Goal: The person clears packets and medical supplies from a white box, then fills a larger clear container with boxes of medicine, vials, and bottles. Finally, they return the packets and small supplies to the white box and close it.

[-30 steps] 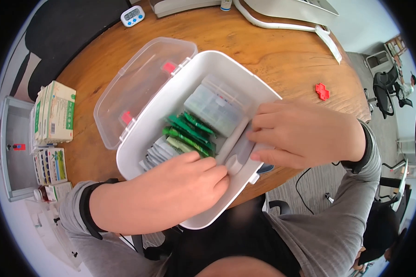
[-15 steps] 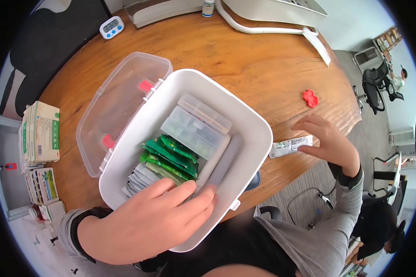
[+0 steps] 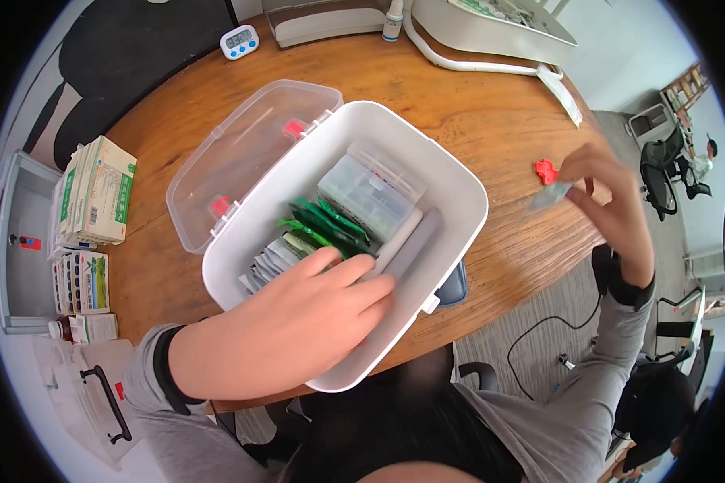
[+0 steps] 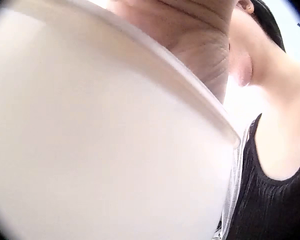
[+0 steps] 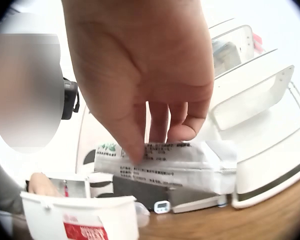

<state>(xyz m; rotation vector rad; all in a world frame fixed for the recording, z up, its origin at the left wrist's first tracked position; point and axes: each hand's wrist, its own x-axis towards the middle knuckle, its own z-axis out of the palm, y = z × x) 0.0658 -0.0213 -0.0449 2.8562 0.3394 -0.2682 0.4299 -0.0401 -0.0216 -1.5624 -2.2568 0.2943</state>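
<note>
At the right of the head view my right hand (image 3: 612,201) pinches a white printed packet (image 5: 190,165) between thumb and fingers, above the wooden table. My left hand (image 3: 290,322) reaches over the near wall of a white plastic box (image 3: 447,173), its fingertips down beside the contents and partly hidden. Inside are clear plastic cases (image 3: 362,197), green sachets (image 3: 330,225), a row of white sachets (image 3: 275,262) and a long grey item (image 3: 415,249) along the wall. The box's clear lid (image 3: 242,161) hangs open to the left.
A red cross-shaped piece (image 3: 546,171) lies near my right hand. Medicine boxes (image 3: 105,193) stand at the left; a timer (image 3: 239,42) and a small bottle (image 3: 392,24) stand at the back. A dark blue case (image 3: 455,286) sits against the box near the table edge.
My right hand has left the box, gone right to the packet on the table and lifted it. My left hand stays in the box, its fingers shifted slightly.
</note>
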